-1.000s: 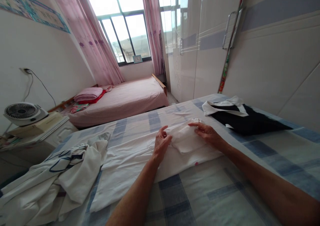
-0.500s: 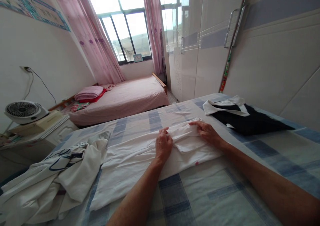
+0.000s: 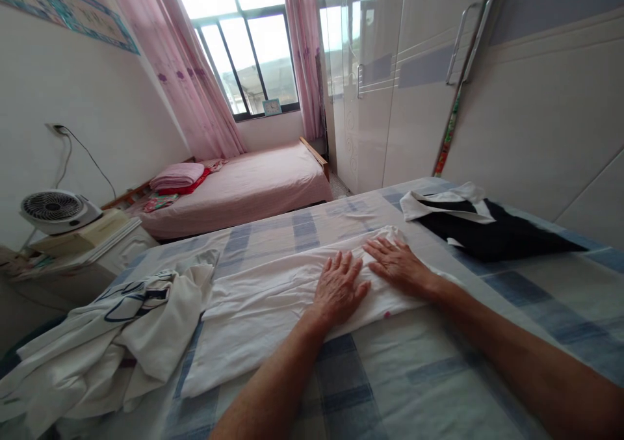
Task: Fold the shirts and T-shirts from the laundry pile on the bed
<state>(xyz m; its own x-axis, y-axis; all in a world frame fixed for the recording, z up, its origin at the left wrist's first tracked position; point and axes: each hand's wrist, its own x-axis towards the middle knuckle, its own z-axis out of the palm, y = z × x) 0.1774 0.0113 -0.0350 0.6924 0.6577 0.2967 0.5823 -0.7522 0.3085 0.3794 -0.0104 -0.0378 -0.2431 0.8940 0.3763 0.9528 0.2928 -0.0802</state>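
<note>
A white garment [image 3: 263,310], folded into a long strip, lies across the bed in front of me. A small pinkish-red mark shows near its lower right edge. My left hand [image 3: 340,287] rests flat on the garment right of its middle, fingers stretched out. Just beside it, my right hand [image 3: 397,264] also lies flat on the cloth near the right end, with fingers extended. Neither hand grips the fabric. Part of the garment's right end is hidden under my right hand and forearm.
A crumpled white garment with dark trim [image 3: 131,336] lies at left. A folded black shirt with a white collar [image 3: 507,229] is at right. Blue checked bedding [image 3: 341,375] covers the bed. Beyond are a pink bed [image 3: 263,180], a fan [image 3: 56,209] and a wardrobe [image 3: 429,121].
Both hands have gone from curled, pinching fingers to flat, spread palms on the white garment. My left hand has shifted right, closer to my right hand. The garment's right part now lies flatter.
</note>
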